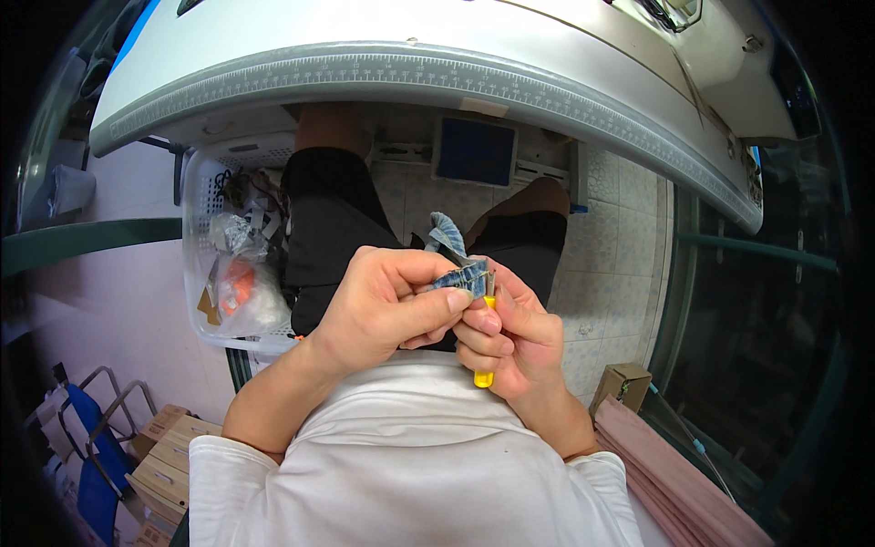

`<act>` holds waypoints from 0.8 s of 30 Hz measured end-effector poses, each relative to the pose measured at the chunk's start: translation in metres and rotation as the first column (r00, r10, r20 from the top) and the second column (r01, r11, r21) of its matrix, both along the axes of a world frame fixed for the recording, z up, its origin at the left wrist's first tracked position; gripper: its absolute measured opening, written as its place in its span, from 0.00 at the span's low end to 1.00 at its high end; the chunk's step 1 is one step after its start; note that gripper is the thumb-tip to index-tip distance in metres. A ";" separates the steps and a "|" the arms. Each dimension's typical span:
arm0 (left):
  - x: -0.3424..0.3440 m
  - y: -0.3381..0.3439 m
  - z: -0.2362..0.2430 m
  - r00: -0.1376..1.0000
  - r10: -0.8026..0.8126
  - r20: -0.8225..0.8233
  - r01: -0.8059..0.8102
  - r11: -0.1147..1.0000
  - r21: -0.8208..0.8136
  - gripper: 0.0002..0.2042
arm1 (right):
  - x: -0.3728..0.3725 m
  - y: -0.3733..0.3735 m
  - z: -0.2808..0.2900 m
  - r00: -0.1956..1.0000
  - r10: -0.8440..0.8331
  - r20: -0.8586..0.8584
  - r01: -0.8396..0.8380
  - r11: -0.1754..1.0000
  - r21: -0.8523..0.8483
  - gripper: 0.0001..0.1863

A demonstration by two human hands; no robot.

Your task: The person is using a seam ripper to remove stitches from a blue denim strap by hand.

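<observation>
The left hand (387, 305) pinches a small blue-grey strip of fabric (458, 273) between thumb and forefinger, apparently to keep it taut and steady over the lap, just below the curved edge of the white sewing table (273, 73). The right hand (510, 342) is closed around a yellow-handled tool (485, 376), probably a seam ripper, its working end hidden at the cloth. The fabric sits between both hands, its loose end pointing up and away from the body; the handle runs nearly vertically, tip towards the fabric.
</observation>
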State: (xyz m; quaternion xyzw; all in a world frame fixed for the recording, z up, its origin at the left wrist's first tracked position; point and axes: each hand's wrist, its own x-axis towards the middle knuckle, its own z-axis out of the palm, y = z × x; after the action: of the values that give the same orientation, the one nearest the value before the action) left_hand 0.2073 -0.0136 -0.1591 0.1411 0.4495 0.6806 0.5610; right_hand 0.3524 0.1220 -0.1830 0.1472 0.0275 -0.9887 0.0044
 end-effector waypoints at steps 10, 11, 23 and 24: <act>-0.009 -0.028 0.004 0.959 0.103 -0.263 -0.148 0.977 -0.156 0.07 | 0.014 0.072 0.019 0.943 -0.326 0.071 0.145 0.591 0.793 0.19; -0.008 -0.025 0.004 0.968 0.095 -0.232 -0.131 0.981 -0.144 0.07 | 0.013 0.060 0.016 0.968 -0.238 0.082 0.041 0.472 0.880 0.19; -0.005 -0.013 0.005 0.964 0.090 -0.251 -0.117 0.989 -0.091 0.07 | -0.019 0.013 0.033 0.976 0.003 -0.217 0.173 -0.611 0.772 0.22; -0.004 -0.013 0.004 0.959 0.091 -0.268 -0.121 0.988 -0.098 0.07 | -0.019 0.013 0.032 0.978 0.002 -0.210 0.165 -0.624 0.764 0.22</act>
State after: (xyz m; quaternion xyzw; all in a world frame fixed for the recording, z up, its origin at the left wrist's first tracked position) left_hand 0.2031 -0.0264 -0.1546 0.1735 0.5649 0.6583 0.4662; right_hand 0.3333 0.1345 -0.1505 0.0239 0.8841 -0.4089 -0.2248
